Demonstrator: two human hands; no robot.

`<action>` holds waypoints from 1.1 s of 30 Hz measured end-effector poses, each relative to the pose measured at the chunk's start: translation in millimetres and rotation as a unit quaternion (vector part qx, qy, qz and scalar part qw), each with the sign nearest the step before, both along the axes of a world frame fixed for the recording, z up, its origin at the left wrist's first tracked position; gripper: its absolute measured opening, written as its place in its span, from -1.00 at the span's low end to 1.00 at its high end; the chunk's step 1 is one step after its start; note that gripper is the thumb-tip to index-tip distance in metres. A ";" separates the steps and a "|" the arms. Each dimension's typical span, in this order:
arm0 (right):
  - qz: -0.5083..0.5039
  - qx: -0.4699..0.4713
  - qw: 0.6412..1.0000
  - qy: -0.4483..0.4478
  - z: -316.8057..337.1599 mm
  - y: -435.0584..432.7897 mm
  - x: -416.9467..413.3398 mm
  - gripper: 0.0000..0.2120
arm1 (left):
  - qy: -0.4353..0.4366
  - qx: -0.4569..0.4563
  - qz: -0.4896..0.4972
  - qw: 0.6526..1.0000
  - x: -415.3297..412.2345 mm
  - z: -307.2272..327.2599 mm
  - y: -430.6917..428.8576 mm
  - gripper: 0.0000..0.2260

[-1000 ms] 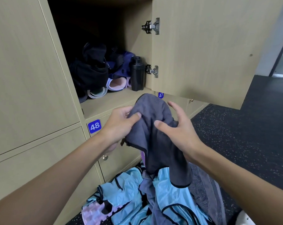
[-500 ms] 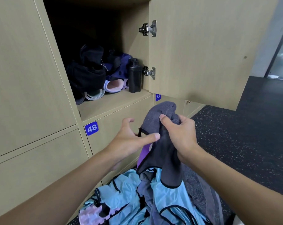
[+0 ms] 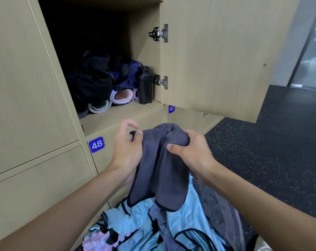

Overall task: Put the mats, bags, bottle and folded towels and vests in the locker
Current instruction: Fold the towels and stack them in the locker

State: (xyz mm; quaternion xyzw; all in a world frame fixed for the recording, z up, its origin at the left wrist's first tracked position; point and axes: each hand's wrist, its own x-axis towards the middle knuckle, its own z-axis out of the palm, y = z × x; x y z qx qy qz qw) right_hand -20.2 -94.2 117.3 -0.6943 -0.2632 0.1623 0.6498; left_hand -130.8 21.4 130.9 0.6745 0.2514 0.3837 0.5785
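A dark grey towel point(image 3: 159, 171) with black edging hangs in front of me, held up by both hands. My left hand point(image 3: 128, 147) pinches its left corner between thumb and fingers. My right hand point(image 3: 191, 149) grips the bunched top of the towel. Below lies a heap of light blue vests point(image 3: 142, 225) and another grey towel point(image 3: 218, 207). The open locker point(image 3: 113, 118) holds a black bag point(image 3: 92, 84), a purple bag point(image 3: 126, 75), rolled mats point(image 3: 121, 96) and a black bottle point(image 3: 145, 86), all at the back.
The locker door point(image 3: 217, 57) stands open to the right, above my hands. Shut lockers numbered 48 point(image 3: 96, 144) and 47 point(image 3: 171, 108) sit below the shelf. Dark speckled floor point(image 3: 271, 151) stretches to the right.
My left hand has moved up from the towel's side and now pinches its left corner. My right hand has slid to the towel's right, and the cloth is spread wider between them.
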 end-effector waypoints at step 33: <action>0.076 0.033 0.996 0.021 7.9 -15.5 -19.9 -0.70 | 0.004 -0.035 -0.045 0.998 5.0 0.4 -14.3 -0.81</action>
